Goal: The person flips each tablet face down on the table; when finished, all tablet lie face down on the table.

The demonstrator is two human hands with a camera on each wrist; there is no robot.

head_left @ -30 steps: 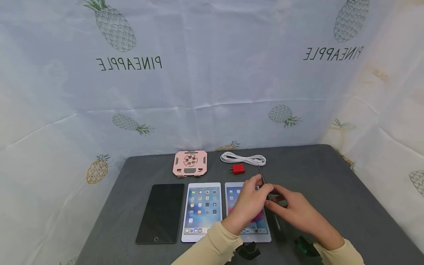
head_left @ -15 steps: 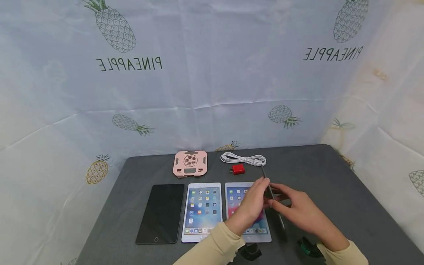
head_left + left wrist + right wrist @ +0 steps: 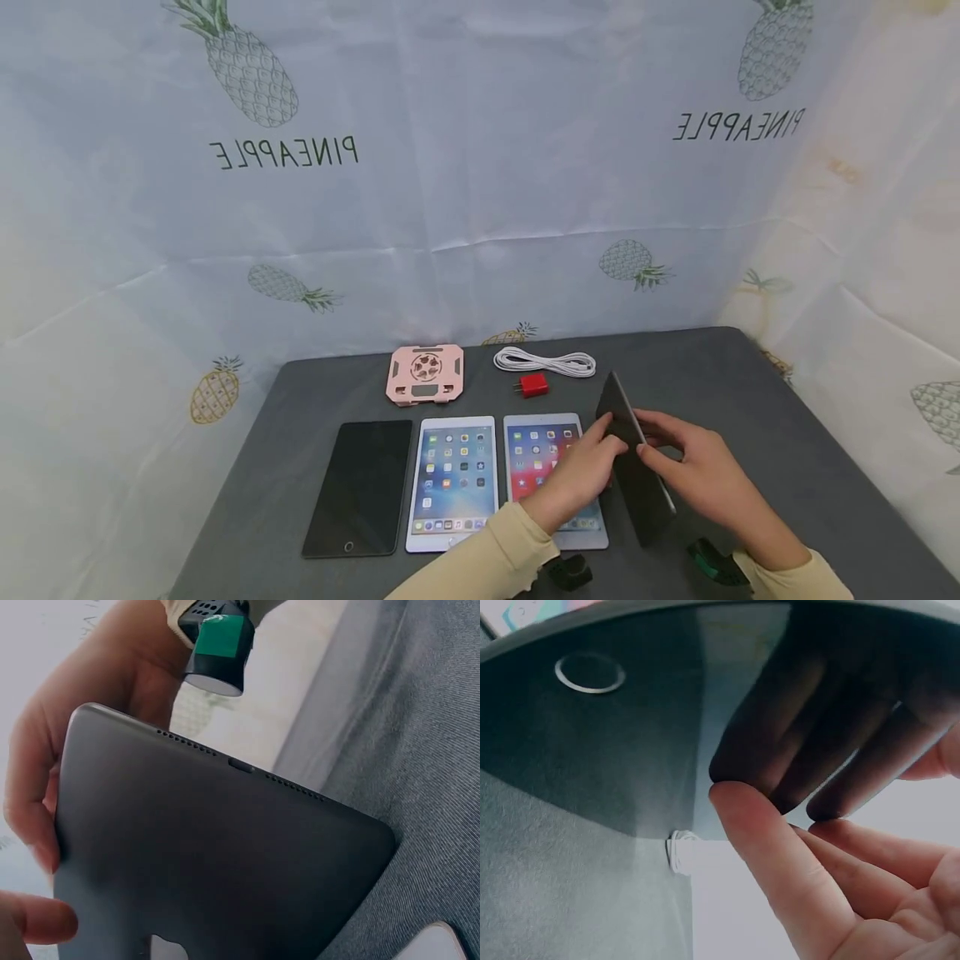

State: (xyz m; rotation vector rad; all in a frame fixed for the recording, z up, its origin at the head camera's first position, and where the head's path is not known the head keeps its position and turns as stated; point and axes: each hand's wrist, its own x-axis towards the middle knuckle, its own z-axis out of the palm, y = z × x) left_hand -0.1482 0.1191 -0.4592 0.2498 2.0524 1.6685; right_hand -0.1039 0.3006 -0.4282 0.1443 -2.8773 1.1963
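Observation:
A dark grey tablet point(image 3: 647, 500) stands tilted on its long edge, right of two white tablets. My right hand point(image 3: 697, 471) holds its raised edge; in the right wrist view its fingertips touch the black screen point(image 3: 652, 750) and are mirrored there. My left hand point(image 3: 573, 479) reaches over the nearer white tablet point(image 3: 528, 442), its fingers at the grey tablet's back. The left wrist view shows that back point(image 3: 217, 840) with a logo and a port between speaker holes, one left fingertip point(image 3: 46, 920) by it. The rest of the left hand is out of that view.
Another white tablet point(image 3: 453, 475) and a black tablet point(image 3: 360, 483) lie in a row to the left. Behind them are a pink square device point(image 3: 425, 373), a coiled white cable point(image 3: 543, 362) and a red charger plug point(image 3: 533, 384). A patterned cloth point(image 3: 450, 192) hangs at the back.
The grey tablet has moved right and leaned over, so its back now shows. The left hand has shifted from its upper edge to its back; the right hand moved right with it.

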